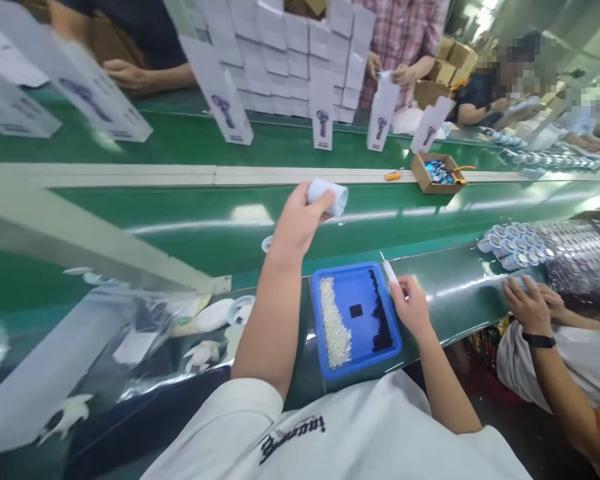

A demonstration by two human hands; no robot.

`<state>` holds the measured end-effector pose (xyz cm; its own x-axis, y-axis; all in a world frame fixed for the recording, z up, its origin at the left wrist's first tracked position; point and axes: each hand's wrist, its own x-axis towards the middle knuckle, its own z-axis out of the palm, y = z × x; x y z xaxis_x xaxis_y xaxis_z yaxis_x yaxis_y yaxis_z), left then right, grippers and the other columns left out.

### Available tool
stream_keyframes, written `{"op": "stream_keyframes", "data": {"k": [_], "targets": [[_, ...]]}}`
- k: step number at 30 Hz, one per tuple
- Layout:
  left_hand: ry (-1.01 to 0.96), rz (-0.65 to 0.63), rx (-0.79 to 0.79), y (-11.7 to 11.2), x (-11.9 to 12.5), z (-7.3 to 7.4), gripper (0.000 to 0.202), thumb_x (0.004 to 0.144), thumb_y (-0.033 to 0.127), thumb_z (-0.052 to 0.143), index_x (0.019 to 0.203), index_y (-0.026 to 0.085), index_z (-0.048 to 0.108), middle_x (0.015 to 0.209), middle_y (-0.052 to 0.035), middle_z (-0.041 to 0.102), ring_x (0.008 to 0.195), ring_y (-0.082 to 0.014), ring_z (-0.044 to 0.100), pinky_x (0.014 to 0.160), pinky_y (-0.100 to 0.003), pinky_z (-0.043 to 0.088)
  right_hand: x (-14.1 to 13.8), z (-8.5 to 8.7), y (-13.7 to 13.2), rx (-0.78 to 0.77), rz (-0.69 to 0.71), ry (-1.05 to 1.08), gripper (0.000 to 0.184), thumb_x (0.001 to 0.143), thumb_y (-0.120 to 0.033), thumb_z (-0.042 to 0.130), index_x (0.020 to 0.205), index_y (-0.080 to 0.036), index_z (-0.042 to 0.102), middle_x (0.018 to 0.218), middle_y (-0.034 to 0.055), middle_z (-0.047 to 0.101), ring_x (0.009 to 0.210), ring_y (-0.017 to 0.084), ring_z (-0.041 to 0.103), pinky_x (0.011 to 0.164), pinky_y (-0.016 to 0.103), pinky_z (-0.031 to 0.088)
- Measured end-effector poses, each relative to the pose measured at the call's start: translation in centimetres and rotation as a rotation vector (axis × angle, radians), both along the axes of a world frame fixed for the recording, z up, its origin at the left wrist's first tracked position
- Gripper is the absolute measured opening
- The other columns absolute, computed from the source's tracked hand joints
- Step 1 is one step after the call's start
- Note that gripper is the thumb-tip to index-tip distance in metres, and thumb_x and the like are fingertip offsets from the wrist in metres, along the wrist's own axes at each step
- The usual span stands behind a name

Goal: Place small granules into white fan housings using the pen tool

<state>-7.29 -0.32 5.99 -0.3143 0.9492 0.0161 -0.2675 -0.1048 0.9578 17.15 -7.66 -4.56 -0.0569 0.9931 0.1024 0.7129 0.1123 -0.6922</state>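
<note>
Out over the green conveyor, my left hand (300,217) is closed around a short, pale blue-white plastic cylinder (337,199), its hollow end facing right. My right hand (411,303) grips a slim white-handled tool (389,271) with a thin metal tip pointing up and away; it looks like a tweezer or small pick, and I cannot tell which. This hand is beside the right rim of a blue tray (357,373). Inside the tray lie a strip of small whitish pieces (334,327), a strip of small black pieces (381,320) and one dark square (356,311).
White printed boxes (323,120) stand along the far side. A small carton (437,187) of blue parts sits on the conveyor's divider. At right, a co-worker's hands (527,303) work beside grouped pale cylinders (515,243). A metal post (130,247) slants across the left.
</note>
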Motion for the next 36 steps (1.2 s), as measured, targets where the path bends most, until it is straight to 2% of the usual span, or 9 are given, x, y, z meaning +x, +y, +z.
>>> {"op": "stream_keyframes", "data": {"k": [2,5,8,13,21,25,28,33,36], "targets": [[-0.001,-0.029,0.0,0.1,-0.5,-0.1,0.017,0.074,0.024,0.066,0.087,0.017,0.058,0.089,-0.003,0.062,0.082,-0.0132,0.059,0.068,-0.023,0.053,-1.3,0.2,0.4,0.081,0.012,0.221,0.027,0.085,-0.047,0.054,0.086,-0.021,0.054,0.065,-0.002,0.06,0.056,0.014,0.053,0.054,0.025,0.042],[-0.004,-0.022,0.006,0.0,-1.2,0.1,0.015,0.075,0.02,0.064,0.089,0.016,0.059,0.091,-0.0032,0.063,0.082,-0.0132,0.06,0.068,-0.024,0.053,-3.2,0.3,1.3,0.132,0.053,0.407,0.026,0.079,-0.045,0.064,0.087,-0.021,0.056,0.072,-0.0009,0.061,0.06,0.013,0.055,0.056,0.026,0.046],[-0.027,-0.017,0.019,-0.2,-1.6,0.4,0.015,0.077,0.02,0.063,0.091,0.017,0.059,0.093,-0.0034,0.064,0.084,-0.0139,0.061,0.072,-0.026,0.055,-4.3,-0.1,2.4,0.124,0.176,0.494,0.027,0.081,-0.046,0.064,0.088,-0.021,0.057,0.08,0.001,0.062,0.062,0.012,0.057,0.057,0.027,0.049],[-0.04,-0.06,0.015,0.0,-1.7,0.3,0.013,0.079,0.021,0.062,0.09,0.017,0.059,0.092,-0.0032,0.064,0.088,-0.0151,0.063,0.078,-0.029,0.056,-5.3,-1.0,3.7,0.024,0.362,0.574,0.029,0.087,-0.051,0.057,0.096,-0.023,0.056,0.086,0.0024,0.065,0.065,0.013,0.064,0.062,0.031,0.056],[-0.002,-0.046,-0.049,0.9,-2.4,-0.5,0.01,0.077,0.02,0.062,0.085,0.016,0.059,0.087,-0.0029,0.063,0.085,-0.015,0.062,0.077,-0.029,0.056,-5.9,-1.7,4.1,-0.064,0.409,0.545,0.03,0.088,-0.053,0.057,0.098,-0.025,0.055,0.095,0.0058,0.067,0.071,0.017,0.067,0.068,0.038,0.06],[0.016,-0.004,-0.062,1.0,-3.2,-0.7,0.008,0.077,0.019,0.061,0.084,0.016,0.058,0.088,-0.0037,0.062,0.085,-0.0152,0.061,0.076,-0.03,0.056,-5.9,-1.7,4.3,-0.044,0.431,0.507,0.025,0.09,-0.049,0.055,0.099,-0.025,0.054,0.094,0.0059,0.066,0.07,0.018,0.067,0.067,0.037,0.058],[0.013,0.011,-0.066,1.0,-3.4,-0.8,0.008,0.078,0.019,0.06,0.084,0.016,0.057,0.089,-0.0041,0.061,0.085,-0.0149,0.061,0.076,-0.03,0.056,-5.9,-1.3,4.1,0.046,0.463,0.436,0.018,0.093,-0.042,0.051,0.096,-0.024,0.052,0.088,0.0046,0.064,0.067,0.016,0.064,0.063,0.034,0.055],[0.034,-0.017,-0.072,1.3,-3.2,-1.1,0.01,0.077,0.021,0.06,0.086,0.017,0.057,0.089,-0.0033,0.062,0.088,-0.0157,0.061,0.078,-0.03,0.056,-5.2,-0.1,3.9,0.267,0.557,0.174,0.012,0.09,-0.032,0.056,0.083,-0.023,0.051,0.075,0.0007,0.059,0.064,0.014,0.056,0.061,0.029,0.048],[0.019,-0.024,-0.075,1.5,-2.8,-1.1,0.008,0.077,0.02,0.06,0.084,0.017,0.058,0.088,-0.0035,0.061,0.088,-0.0163,0.061,0.078,-0.031,0.056,-4.3,-0.3,4.2,0.358,0.374,0.195,0.013,0.091,-0.035,0.054,0.087,-0.022,0.051,0.078,0.0004,0.057,0.065,0.013,0.055,0.062,0.028,0.047]]}}
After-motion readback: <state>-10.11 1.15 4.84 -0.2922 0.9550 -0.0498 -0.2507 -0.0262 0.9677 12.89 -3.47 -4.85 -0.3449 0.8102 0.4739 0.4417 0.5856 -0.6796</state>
